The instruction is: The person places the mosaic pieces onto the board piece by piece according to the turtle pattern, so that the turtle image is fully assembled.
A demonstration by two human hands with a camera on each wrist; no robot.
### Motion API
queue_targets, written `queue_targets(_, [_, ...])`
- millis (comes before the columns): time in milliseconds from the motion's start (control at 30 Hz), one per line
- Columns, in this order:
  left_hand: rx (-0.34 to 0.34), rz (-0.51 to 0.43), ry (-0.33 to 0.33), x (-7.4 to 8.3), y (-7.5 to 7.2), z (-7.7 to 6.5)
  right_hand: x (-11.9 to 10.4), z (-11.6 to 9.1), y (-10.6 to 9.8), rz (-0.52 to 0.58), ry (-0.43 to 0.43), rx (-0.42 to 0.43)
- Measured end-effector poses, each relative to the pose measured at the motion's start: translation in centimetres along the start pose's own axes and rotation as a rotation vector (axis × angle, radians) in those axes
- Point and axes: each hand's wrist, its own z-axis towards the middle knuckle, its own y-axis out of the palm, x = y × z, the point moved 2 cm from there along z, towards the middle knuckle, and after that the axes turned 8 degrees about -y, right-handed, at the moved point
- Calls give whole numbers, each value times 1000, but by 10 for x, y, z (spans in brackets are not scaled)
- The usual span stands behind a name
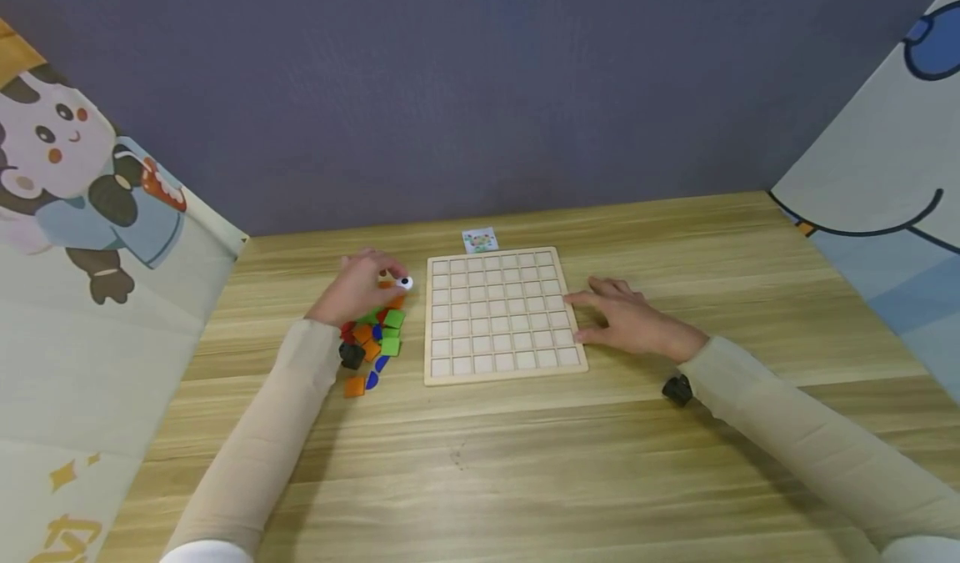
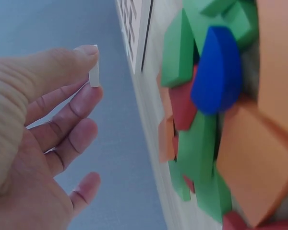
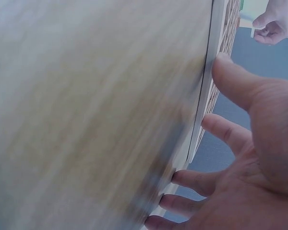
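Between thumb and fingertip my left hand (image 1: 360, 286) pinches a small white disc with a black dot (image 1: 405, 283), raised above a pile of coloured blocks. Seen edge-on in the left wrist view, the white disc (image 2: 94, 72) looks thin. The pile holds green blocks (image 1: 390, 346), orange blocks (image 1: 355, 386), red ones and a blue half-round block (image 2: 216, 69). A wooden grid board (image 1: 507, 377) with square cells lies flat to the right of the pile. My right hand (image 1: 626, 319) has its fingers spread, with thumb and fingertips at the board's right edge.
A small printed picture card (image 1: 480, 240) lies just behind the board. Dark wall (image 1: 495, 96) closes off the table's back, and cartoon-printed panels stand at both sides. The wooden tabletop (image 1: 480, 463) stretches toward the front.
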Motion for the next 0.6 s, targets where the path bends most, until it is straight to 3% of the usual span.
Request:
queue_targets(300, [-48, -14, 1, 12, 9, 4, -1, 0, 0, -1, -2, -1])
queue_targets(600, [-47, 46, 20, 21, 20, 18, 0, 0, 0, -2, 2, -3])
